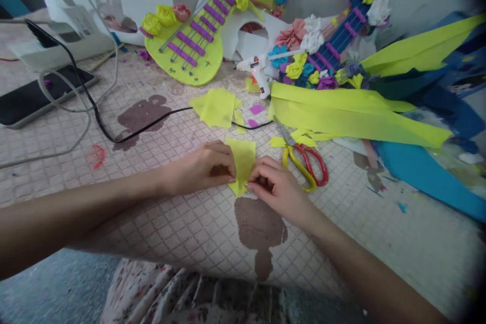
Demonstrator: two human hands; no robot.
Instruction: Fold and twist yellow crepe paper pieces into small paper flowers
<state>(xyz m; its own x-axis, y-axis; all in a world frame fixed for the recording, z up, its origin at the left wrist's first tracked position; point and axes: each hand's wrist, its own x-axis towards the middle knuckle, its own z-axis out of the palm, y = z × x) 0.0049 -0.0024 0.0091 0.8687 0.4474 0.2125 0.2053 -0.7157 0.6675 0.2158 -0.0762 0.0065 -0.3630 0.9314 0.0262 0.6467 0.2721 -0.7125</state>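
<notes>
A small yellow paper piece [243, 157] is pinched between my two hands, low over the quilted cover. My left hand [210, 164] grips its left edge, with thumb and fingers pressed together. On the lower right edge, my right hand [277, 182] pinches it the same way. Just beyond lies a stack of cut yellow paper pieces [217, 106]. Scissors [310, 162] with one yellow and one red handle rest to the right of my right hand, their blades partly under yellow scraps.
A white glue gun [258, 75] stands behind, its black cord [152, 124] running left. Long yellow paper strips [353, 114] and blue paper [429, 172] lie right. A yellow paper guitar [186, 55] and a blue one [334, 50] lean at the back. A phone [45, 96] lies left.
</notes>
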